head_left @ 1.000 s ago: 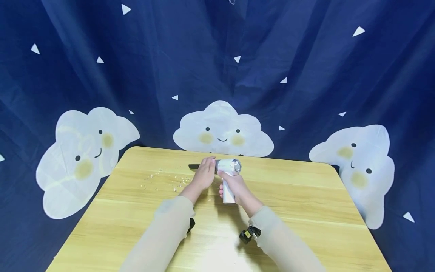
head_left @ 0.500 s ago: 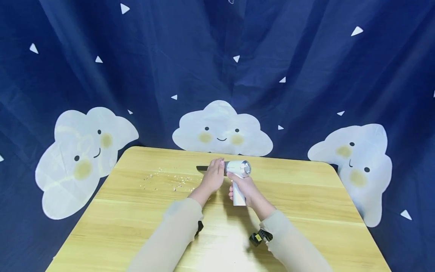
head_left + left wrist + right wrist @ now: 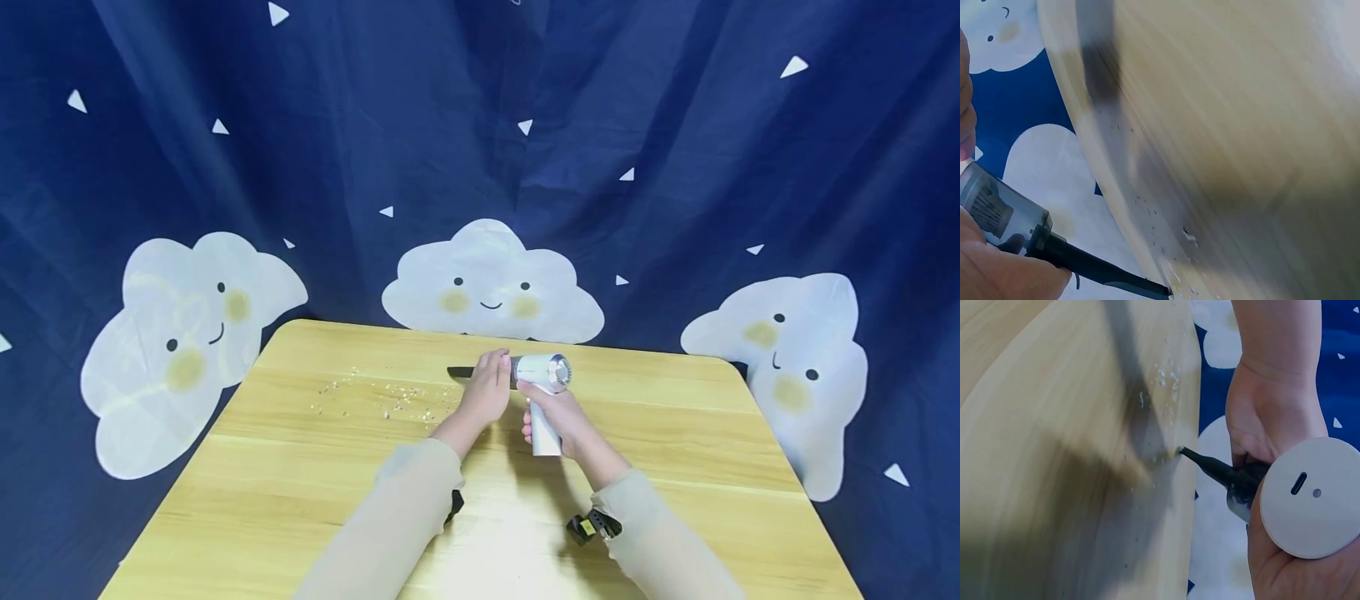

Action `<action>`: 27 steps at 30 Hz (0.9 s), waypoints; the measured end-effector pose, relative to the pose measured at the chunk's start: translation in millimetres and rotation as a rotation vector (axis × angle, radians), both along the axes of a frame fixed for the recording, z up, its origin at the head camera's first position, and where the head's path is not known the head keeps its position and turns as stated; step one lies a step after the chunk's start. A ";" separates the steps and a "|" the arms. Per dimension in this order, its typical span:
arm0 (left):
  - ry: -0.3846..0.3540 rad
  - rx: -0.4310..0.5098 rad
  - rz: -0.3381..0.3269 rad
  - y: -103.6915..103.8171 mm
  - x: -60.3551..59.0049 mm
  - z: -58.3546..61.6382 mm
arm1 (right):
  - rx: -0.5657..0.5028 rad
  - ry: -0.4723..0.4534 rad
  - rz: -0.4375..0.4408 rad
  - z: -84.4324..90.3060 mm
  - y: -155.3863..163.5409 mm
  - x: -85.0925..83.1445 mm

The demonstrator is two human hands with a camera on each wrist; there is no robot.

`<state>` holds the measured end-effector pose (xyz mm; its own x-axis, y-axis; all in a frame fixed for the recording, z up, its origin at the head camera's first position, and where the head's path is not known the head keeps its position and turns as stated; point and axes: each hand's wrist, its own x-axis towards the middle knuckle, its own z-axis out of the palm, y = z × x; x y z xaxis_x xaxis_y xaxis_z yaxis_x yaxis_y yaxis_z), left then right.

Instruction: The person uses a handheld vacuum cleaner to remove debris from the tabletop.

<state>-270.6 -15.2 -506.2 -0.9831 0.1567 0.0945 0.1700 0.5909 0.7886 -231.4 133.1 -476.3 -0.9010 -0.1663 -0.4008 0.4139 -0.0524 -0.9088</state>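
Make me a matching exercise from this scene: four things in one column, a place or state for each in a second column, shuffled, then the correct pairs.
Things:
1. right hand
2. left hand
3. black nozzle
4. crumbs

Places or states:
A. scattered on the wooden table, left of the hands
B. grips the white handle of the handheld vacuum
C. holds the vacuum's front, where the nozzle joins
D. sticks out to the left, tip low near the tabletop

Pairs: 1-B, 2-C, 3-D, 4-A

Both hands hold the handheld vacuum (image 3: 1307, 497), black nozzle (image 3: 1207, 465) touching crumbs (image 3: 1166, 378).
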 end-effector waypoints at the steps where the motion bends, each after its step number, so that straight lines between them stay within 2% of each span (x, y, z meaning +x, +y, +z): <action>1: 0.003 -0.003 -0.005 1.7 0.1 -0.2 | 0.004 -0.002 0.000 1.6 2.0 0.8; 15: 0.018 0.047 -0.054 30.5 7.1 0.0 | 0.058 0.024 0.037 9.4 35.3 13.6; 21: 0.020 0.044 -0.107 41.0 12.1 -0.7 | 0.098 0.050 0.052 15.2 51.0 23.2; 27: -0.001 0.079 -0.171 50.4 16.8 1.3 | 0.163 0.083 0.064 21.2 64.6 30.9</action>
<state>-253.7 35.2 -504.9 -0.9428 0.3138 0.1126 0.2623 0.4895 0.8316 -200.5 197.7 -455.1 -0.9217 -0.1634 -0.3519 0.3349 0.1228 -0.9342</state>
